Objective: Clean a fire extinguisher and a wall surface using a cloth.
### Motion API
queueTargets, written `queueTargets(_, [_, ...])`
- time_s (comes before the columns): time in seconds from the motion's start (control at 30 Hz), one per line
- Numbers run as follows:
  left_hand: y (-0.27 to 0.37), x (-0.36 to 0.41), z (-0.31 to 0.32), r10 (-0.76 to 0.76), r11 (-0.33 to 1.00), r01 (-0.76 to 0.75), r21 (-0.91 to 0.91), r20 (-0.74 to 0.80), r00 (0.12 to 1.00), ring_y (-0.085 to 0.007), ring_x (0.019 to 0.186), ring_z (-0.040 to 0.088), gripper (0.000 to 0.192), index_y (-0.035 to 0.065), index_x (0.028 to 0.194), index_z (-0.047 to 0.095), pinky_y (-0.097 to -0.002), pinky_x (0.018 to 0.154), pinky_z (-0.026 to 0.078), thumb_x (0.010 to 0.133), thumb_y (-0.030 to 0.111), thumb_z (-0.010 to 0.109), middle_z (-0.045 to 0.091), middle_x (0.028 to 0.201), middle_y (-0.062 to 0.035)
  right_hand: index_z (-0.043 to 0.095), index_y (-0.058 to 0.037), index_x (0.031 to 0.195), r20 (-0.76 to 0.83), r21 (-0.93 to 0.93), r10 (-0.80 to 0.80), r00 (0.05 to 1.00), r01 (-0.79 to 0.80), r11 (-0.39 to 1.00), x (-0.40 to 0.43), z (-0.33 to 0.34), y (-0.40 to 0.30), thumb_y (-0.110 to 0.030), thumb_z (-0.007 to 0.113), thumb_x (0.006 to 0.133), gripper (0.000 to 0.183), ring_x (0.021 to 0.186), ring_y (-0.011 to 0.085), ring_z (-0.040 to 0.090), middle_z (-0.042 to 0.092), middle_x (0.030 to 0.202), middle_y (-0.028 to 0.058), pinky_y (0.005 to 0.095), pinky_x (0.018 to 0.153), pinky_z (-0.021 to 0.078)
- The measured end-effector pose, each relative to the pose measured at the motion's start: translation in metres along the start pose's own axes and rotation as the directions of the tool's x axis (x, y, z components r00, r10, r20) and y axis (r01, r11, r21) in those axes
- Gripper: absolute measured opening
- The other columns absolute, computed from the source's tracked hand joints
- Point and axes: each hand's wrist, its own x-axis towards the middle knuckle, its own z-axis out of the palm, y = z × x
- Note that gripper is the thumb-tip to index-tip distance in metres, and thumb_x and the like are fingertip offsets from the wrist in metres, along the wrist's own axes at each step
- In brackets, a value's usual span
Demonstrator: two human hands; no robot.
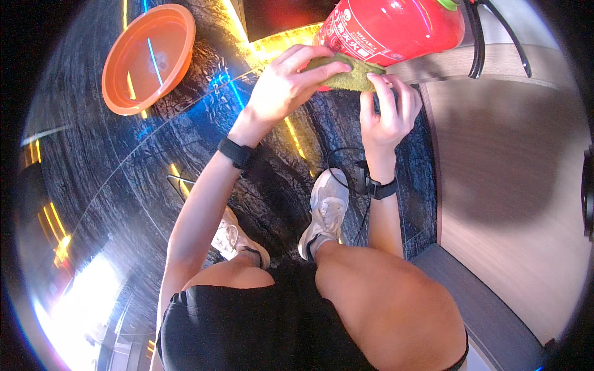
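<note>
A folded olive-green cloth (349, 78) is held between my two hands, in front of the lower part of a red fire extinguisher (394, 28). My left hand (290, 81) grips the cloth's left end, with its fingers stretched over the top. At the other end, the thumb and fingers of my right hand (392, 104) pinch the cloth. The extinguisher bears white writing and has black handle levers (478, 41) at the upper right. Part of its body lies behind the cloth, and whether the cloth touches it I cannot tell.
An orange plastic basin (153, 55) rests on the dark, glossy marble-patterned floor (153, 153), upper left. A wood-grain panel (501, 162) rises along the right side. Below me are my white sneakers (327, 199), with a thin black cable (330, 155) beside the right one.
</note>
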Motion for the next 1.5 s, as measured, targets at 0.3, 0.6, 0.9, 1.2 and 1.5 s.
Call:
queueTargets(0.3, [-0.01, -0.058, 0.038, -0.124, 0.992, 0.126, -0.015, 0.101, 0.987, -0.0299, 0.11, 0.073, 0.051, 0.0229, 0.135, 0.08, -0.0417, 0.097, 0.064, 0.087, 0.008, 0.083, 0.071, 0.123, -0.006, 0.079, -0.014, 0.121, 0.223, 0.081, 0.124, 0.967, -0.145, 0.986, -0.055, 0.032, 0.009, -0.004, 0.087, 0.077, 0.046, 0.108, 0.0335, 0.068, 0.072, 0.116, 0.0094, 0.0533, 0.106, 0.0525])
queueTargets(0.6, [-0.013, -0.093, 0.049, -0.153, 0.984, 0.125, 0.127, 0.243, 0.958, -0.0291, 0.104, 0.075, 0.052, 0.0181, 0.136, 0.08, -0.0407, 0.085, 0.067, 0.085, 0.006, 0.077, 0.072, 0.117, -0.0077, 0.078, -0.0145, 0.121, 0.358, 0.165, 0.061, 0.932, -0.127, 0.978, -0.089, 0.063, 0.029, -0.008, 0.086, 0.081, 0.041, 0.106, 0.0351, 0.07, 0.073, 0.112, 0.0082, 0.0524, 0.102, 0.0542])
queueTargets(0.9, [0.0, -0.091, 0.093, -0.177, 0.975, 0.123, 0.183, 0.315, 0.932, -0.0301, 0.105, 0.075, 0.047, 0.0135, 0.135, 0.078, -0.0401, 0.085, 0.067, 0.089, 0.006, 0.072, 0.069, 0.112, -0.0079, 0.076, -0.0121, 0.116, 0.381, 0.068, 0.139, 0.914, -0.177, 0.982, -0.098, 0.067, 0.052, -0.004, 0.078, 0.085, 0.032, 0.109, 0.0381, 0.071, 0.074, 0.119, 0.0116, 0.0513, 0.107, 0.0555])
queueTargets(1.2, [0.02, -0.066, 0.119, -0.245, 0.948, 0.142, 0.283, 0.371, 0.896, -0.0305, 0.104, 0.076, 0.049, 0.0075, 0.137, 0.074, -0.0408, 0.081, 0.068, 0.089, 0.006, 0.07, 0.066, 0.116, -0.0102, 0.072, -0.0056, 0.116, 0.359, 0.204, 0.348, 0.866, -0.436, 0.876, -0.101, 0.084, 0.076, 0.007, 0.073, 0.085, 0.033, 0.117, 0.0431, 0.072, 0.073, 0.126, 0.0175, 0.0507, 0.097, 0.06])
queueTargets(1.5, [-0.003, -0.092, 0.073, -0.251, 0.956, 0.182, 0.23, 0.321, 0.913, -0.0324, 0.116, 0.073, 0.051, 0.0187, 0.138, 0.077, -0.043, 0.097, 0.066, 0.089, 0.005, 0.069, 0.07, 0.126, -0.0092, 0.073, -0.0108, 0.115, 0.442, 0.104, 0.257, 0.86, -0.333, 0.937, -0.117, 0.082, 0.041, -0.007, 0.082, 0.085, 0.032, 0.092, 0.0416, 0.071, 0.067, 0.1, 0.0141, 0.0559, 0.084, 0.0599])
